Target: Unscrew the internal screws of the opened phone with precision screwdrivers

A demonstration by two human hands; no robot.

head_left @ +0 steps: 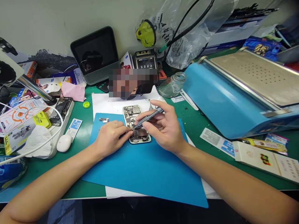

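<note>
An opened smartphone (141, 133) lies on a blue mat (144, 168), its inner boards and parts exposed. My right hand (169, 129) grips a dark grey pen-style screwdriver (149, 117), slanted down to the left. The driver's tip reaches the phone's middle, near its left edge; the exact contact point is too small to tell. My left hand (113, 135), with a ring on one finger, rests at the phone's left side. Its thumb and forefinger are closed together by the driver's tip, and what they hold, if anything, is unclear. A small metal phone part (104, 120) lies left of the phone.
A blue machine with a metal top (198, 96) stands at right, near a glass jar (174, 84). A smart display (95, 54) leans at the back. Boxes, a white earbud case (64, 143) and a white cable (61, 115) crowd the left. A cigarette carton (263, 160) lies front right.
</note>
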